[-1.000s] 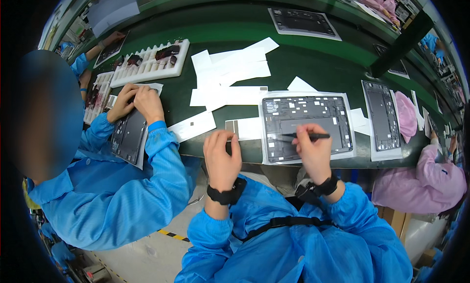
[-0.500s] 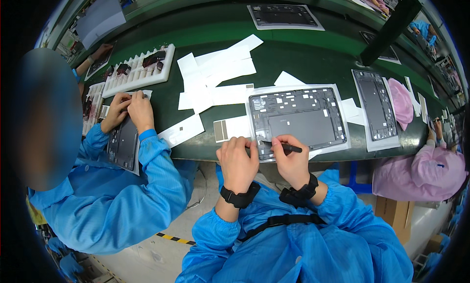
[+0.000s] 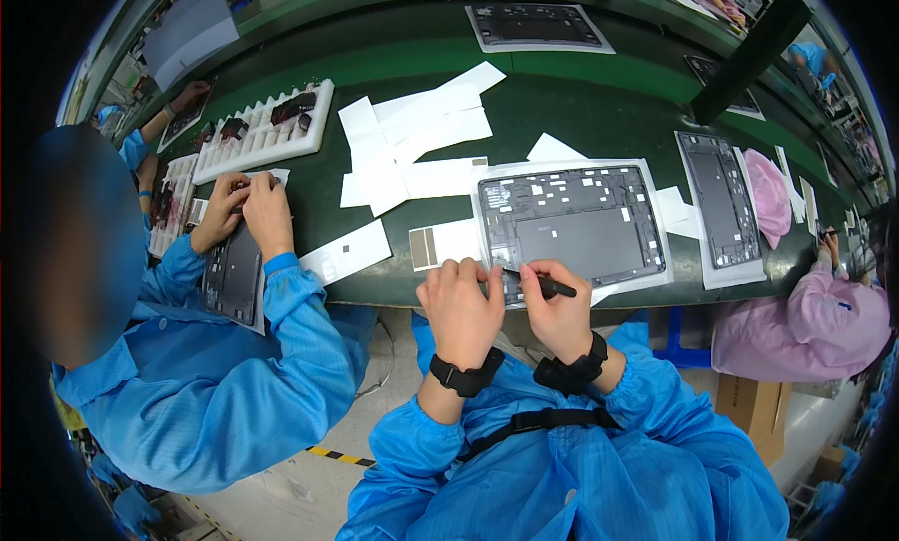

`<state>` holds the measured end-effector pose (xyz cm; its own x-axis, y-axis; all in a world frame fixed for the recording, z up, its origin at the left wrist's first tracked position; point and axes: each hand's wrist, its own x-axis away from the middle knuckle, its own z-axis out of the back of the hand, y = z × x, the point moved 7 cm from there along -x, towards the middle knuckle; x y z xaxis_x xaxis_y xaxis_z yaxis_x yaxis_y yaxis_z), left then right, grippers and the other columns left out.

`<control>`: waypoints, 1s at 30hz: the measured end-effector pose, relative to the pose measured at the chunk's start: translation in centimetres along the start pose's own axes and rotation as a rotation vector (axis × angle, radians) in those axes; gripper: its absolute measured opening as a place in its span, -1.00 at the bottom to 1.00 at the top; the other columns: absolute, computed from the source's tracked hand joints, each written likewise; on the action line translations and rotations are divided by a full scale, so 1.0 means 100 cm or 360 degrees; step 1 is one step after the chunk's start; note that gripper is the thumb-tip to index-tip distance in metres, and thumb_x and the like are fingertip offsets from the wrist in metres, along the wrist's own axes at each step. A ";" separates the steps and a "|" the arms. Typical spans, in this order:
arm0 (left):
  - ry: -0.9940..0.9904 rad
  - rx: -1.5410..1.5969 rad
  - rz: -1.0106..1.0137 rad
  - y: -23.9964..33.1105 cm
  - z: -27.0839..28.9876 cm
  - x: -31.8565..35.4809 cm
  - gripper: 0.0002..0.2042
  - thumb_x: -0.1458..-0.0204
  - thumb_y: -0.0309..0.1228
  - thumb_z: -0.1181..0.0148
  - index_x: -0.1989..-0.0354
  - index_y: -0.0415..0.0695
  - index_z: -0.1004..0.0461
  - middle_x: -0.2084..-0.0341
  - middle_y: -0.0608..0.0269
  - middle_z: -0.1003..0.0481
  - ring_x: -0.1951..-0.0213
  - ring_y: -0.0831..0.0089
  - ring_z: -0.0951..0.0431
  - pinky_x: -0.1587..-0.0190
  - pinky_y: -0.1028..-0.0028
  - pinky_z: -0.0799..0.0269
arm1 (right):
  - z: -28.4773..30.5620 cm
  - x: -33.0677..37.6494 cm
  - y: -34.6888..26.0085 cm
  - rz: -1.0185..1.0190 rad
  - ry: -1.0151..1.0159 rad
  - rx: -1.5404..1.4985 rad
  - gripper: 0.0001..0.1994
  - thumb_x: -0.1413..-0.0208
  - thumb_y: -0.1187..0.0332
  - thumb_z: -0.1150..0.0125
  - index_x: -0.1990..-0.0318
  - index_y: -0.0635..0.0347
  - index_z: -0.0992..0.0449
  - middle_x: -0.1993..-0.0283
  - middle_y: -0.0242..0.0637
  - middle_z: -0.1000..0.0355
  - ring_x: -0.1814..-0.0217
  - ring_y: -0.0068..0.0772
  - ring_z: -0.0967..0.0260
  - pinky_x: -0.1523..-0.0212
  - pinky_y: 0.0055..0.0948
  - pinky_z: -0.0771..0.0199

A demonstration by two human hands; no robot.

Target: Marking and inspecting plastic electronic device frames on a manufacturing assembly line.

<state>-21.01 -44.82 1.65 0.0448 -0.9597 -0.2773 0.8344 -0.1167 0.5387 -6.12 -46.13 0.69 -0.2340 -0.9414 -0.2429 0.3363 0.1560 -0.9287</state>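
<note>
A dark tablet back housing dotted with small white pieces lies on a white sheet at the table's front edge. Between the thumb and fingers of my right hand is a slim black pen-shaped tool, its tip pointing left toward the housing's near left corner. My left hand is at that same corner, thumb and forefinger drawn together near the tool's tip. Whatever they pinch, if anything, is too small to make out. Just beyond my left hand lies a white card with a brown-grey strip.
Loose white sheets spread over the green table. Rightward lie another housing and a pink cloth. A co-worker in blue works at left beside a white slotted tray. A dark post rises at the back right.
My left hand has shifted slightly right, closer to the tool's tip. My right hand has barely moved and still holds the tool. The co-worker's head at left sits a little lower.
</note>
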 end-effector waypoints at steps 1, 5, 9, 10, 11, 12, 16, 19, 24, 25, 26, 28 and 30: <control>-0.0002 -0.0037 0.0019 0.001 -0.001 0.000 -0.80 -0.02 -0.29 -0.23 0.51 -0.14 -0.45 0.52 0.19 -0.40 0.32 0.14 -0.40 0.21 0.20 -0.18 | -0.001 0.000 0.001 -0.0036 -0.0024 0.0001 -0.91 -0.12 0.44 -0.26 0.35 0.27 -0.54 0.61 -0.26 -0.44 0.62 -0.55 -0.36 0.57 -0.52 -0.29; -0.0005 -0.0185 0.0084 0.004 -0.007 0.002 -0.81 -0.02 -0.29 -0.21 0.51 -0.14 -0.46 0.45 0.15 -0.38 0.25 0.13 -0.37 0.19 0.20 -0.16 | -0.001 -0.001 -0.001 -0.0112 -0.0115 -0.0002 -0.89 -0.13 0.43 -0.26 0.37 0.28 -0.53 0.61 -0.26 -0.44 0.62 -0.56 -0.35 0.57 -0.52 -0.29; -0.0020 -0.0228 0.0094 0.007 -0.009 0.002 -0.83 -0.01 -0.31 -0.19 0.44 -0.15 -0.52 0.42 0.11 -0.39 0.27 0.14 -0.37 0.21 0.19 -0.17 | 0.000 -0.002 0.001 -0.0153 -0.0120 -0.0032 -0.87 -0.14 0.41 -0.26 0.37 0.29 -0.52 0.60 -0.27 -0.45 0.61 -0.59 -0.33 0.57 -0.52 -0.28; -0.0004 -0.0238 0.0082 0.007 -0.009 0.003 -0.84 -0.02 -0.31 -0.19 0.44 -0.14 -0.53 0.43 0.11 -0.39 0.27 0.14 -0.37 0.22 0.19 -0.16 | 0.001 -0.002 0.004 -0.0152 -0.0070 -0.0078 -0.86 -0.14 0.41 -0.26 0.36 0.30 -0.52 0.60 -0.28 -0.45 0.60 -0.61 -0.33 0.57 -0.52 -0.28; 0.0012 -0.0248 0.0070 0.008 -0.009 0.003 -0.84 -0.02 -0.31 -0.19 0.43 -0.14 -0.53 0.43 0.12 -0.39 0.27 0.14 -0.37 0.22 0.19 -0.16 | 0.002 -0.002 0.007 -0.0151 -0.0019 -0.0125 -0.86 -0.15 0.40 -0.26 0.36 0.31 -0.52 0.60 -0.29 -0.46 0.59 -0.62 -0.33 0.57 -0.53 -0.28; 0.0016 -0.0250 0.0066 0.008 -0.009 0.002 -0.84 -0.02 -0.31 -0.19 0.43 -0.14 -0.53 0.43 0.12 -0.39 0.27 0.14 -0.37 0.22 0.19 -0.16 | 0.002 -0.003 0.008 -0.0146 -0.0017 -0.0129 -0.86 -0.15 0.40 -0.26 0.36 0.31 -0.52 0.60 -0.29 -0.46 0.59 -0.62 -0.33 0.57 -0.53 -0.28; 0.0012 -0.0181 0.0096 0.004 -0.009 0.003 -0.84 -0.02 -0.29 -0.20 0.49 -0.10 -0.50 0.45 0.15 -0.37 0.26 0.13 -0.36 0.20 0.19 -0.15 | 0.005 -0.001 0.015 -0.0215 -0.0030 -0.0183 -0.85 -0.15 0.39 -0.26 0.36 0.30 -0.51 0.60 -0.30 -0.45 0.58 -0.63 -0.33 0.57 -0.53 -0.28; 0.0008 -0.0162 0.0105 0.003 -0.009 0.002 -0.82 -0.03 -0.28 -0.20 0.50 -0.09 -0.50 0.46 0.16 -0.37 0.27 0.13 -0.36 0.20 0.19 -0.15 | 0.005 -0.004 0.005 -0.0132 -0.0100 -0.0085 -0.86 -0.14 0.40 -0.26 0.37 0.29 -0.51 0.61 -0.31 -0.44 0.58 -0.63 -0.32 0.57 -0.52 -0.27; 0.0072 -0.0229 0.0072 0.006 -0.009 0.003 -0.76 -0.06 -0.22 -0.21 0.54 -0.08 -0.46 0.47 0.15 -0.36 0.27 0.12 -0.36 0.20 0.19 -0.16 | 0.003 -0.008 -0.003 -0.0078 -0.0241 -0.0056 -0.87 -0.13 0.40 -0.26 0.39 0.28 -0.52 0.63 -0.30 -0.42 0.59 -0.63 -0.31 0.56 -0.50 -0.26; 0.0084 -0.0235 0.0071 0.007 -0.010 0.002 -0.76 -0.06 -0.22 -0.21 0.54 -0.08 -0.46 0.47 0.15 -0.36 0.27 0.12 -0.36 0.20 0.19 -0.16 | 0.005 -0.008 0.000 -0.0098 -0.0222 -0.0061 -0.86 -0.15 0.40 -0.25 0.38 0.29 -0.52 0.61 -0.32 -0.43 0.58 -0.64 -0.31 0.56 -0.51 -0.26; 0.0076 -0.0223 0.0073 0.008 -0.010 0.003 -0.76 -0.06 -0.22 -0.21 0.54 -0.08 -0.47 0.47 0.15 -0.36 0.27 0.12 -0.36 0.20 0.19 -0.16 | 0.007 -0.008 0.003 -0.0117 -0.0202 -0.0065 -0.85 -0.16 0.39 -0.24 0.38 0.29 -0.52 0.60 -0.33 -0.45 0.58 -0.65 -0.31 0.56 -0.53 -0.26; 0.0073 -0.0216 0.0085 0.009 -0.008 0.003 -0.77 -0.06 -0.22 -0.21 0.53 -0.07 -0.48 0.48 0.15 -0.35 0.28 0.11 -0.36 0.21 0.19 -0.16 | 0.012 -0.007 0.011 -0.0181 -0.0131 -0.0197 -0.85 -0.18 0.39 -0.22 0.36 0.30 -0.51 0.58 -0.34 -0.46 0.57 -0.67 -0.31 0.55 -0.56 -0.26; 0.0062 -0.0232 0.0111 0.010 -0.007 0.003 -0.76 -0.07 -0.21 -0.20 0.53 -0.08 -0.48 0.46 0.14 -0.36 0.27 0.11 -0.36 0.21 0.19 -0.17 | 0.021 -0.011 0.017 -0.0332 -0.0072 -0.0433 -0.84 -0.22 0.38 -0.19 0.32 0.32 -0.51 0.53 -0.38 -0.48 0.54 -0.69 -0.33 0.54 -0.64 -0.28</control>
<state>-19.80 -45.08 1.53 0.1245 -0.9532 -0.2754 0.8992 -0.0089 0.4374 -3.36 -45.43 -0.01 -0.2293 -0.9728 -0.0330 0.0285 0.0271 -0.9992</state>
